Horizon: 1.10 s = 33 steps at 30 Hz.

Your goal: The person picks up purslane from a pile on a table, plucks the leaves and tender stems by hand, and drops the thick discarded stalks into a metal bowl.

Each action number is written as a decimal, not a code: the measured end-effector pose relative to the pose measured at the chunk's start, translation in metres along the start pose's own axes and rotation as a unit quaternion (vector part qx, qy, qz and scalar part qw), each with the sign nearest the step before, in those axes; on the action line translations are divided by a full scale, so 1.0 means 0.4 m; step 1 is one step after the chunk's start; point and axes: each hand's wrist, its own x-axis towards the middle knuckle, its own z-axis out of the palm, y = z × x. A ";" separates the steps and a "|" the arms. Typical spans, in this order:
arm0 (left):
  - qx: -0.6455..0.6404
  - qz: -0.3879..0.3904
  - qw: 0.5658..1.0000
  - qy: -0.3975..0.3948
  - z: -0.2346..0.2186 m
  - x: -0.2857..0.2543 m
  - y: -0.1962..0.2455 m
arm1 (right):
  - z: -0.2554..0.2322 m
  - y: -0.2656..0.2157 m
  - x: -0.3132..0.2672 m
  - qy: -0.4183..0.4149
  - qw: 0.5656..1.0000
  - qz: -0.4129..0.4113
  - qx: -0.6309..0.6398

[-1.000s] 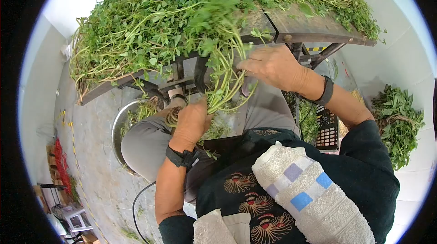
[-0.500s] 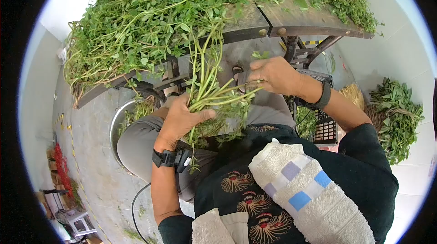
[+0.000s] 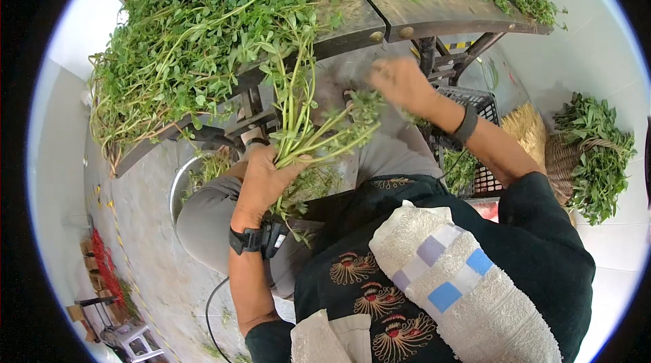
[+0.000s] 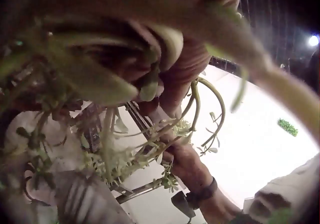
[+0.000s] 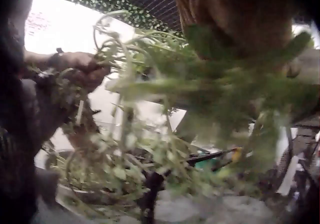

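My left hand (image 3: 264, 176) grips a bunch of purslane (image 3: 295, 115) by its lower stems, over my lap. The bunch fans upward and to the right, with its leafy tops near the table edge. Close to the right-hand sprigs, my right hand (image 3: 405, 88) is raised with bent, motion-blurred fingers. Blurred greens (image 5: 225, 93) lie right at this hand in the right wrist view; I cannot tell whether its fingers hold any. Thick stems (image 4: 170, 13) pass close before the left wrist camera. A large heap of purslane (image 3: 196, 44) covers much of the table (image 3: 346, 24).
A metal basin (image 3: 178, 190) with greens stands on the floor by my left leg. To the right are a black plastic crate (image 3: 485, 176), a straw bundle (image 3: 525, 132) and a wicker basket (image 3: 561, 166) of leafy greens (image 3: 600, 153). A cable (image 3: 207, 309) hangs at my left.
My right hand went from the bunch's stems down to a stem end at the right, then back up. The left hand moved slightly left, and the bunch's tops swung down from the heap.
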 end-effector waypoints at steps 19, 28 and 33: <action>-0.028 -0.092 0.995 -0.026 -0.009 -0.010 -0.006 | 0.004 0.036 -0.071 -0.119 0.482 0.194 0.846; -0.055 -0.098 0.994 0.001 -0.004 -0.019 -0.004 | -0.106 0.359 -0.304 0.019 0.920 0.197 0.338; -0.004 -0.089 0.996 -0.031 -0.011 -0.011 -0.015 | -0.024 0.431 -0.427 0.021 0.995 0.074 -0.058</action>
